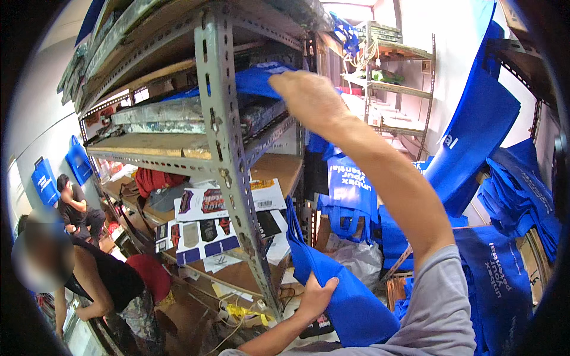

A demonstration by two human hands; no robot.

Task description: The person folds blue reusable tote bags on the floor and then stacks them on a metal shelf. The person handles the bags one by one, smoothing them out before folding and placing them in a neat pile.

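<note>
Low in front of me, my left hand is closed on a folded blue fabric bag, its thumb lying over the cloth. The bag hangs slanting, with its upper end pointing up beside the rack post. My right arm stretches up across the view in a grey sleeve. At its end my right hand is closed on the edge of a blue fabric sheet, which lies on an upper shelf of the metal rack. White print shows on that sheet near my fingers.
Printed sheets lie on a lower shelf. Blue bags hang behind my right arm, and more blue fabric hangs at the right. A clear plastic bag sits below. Two people are at the left, one bent over a table.
</note>
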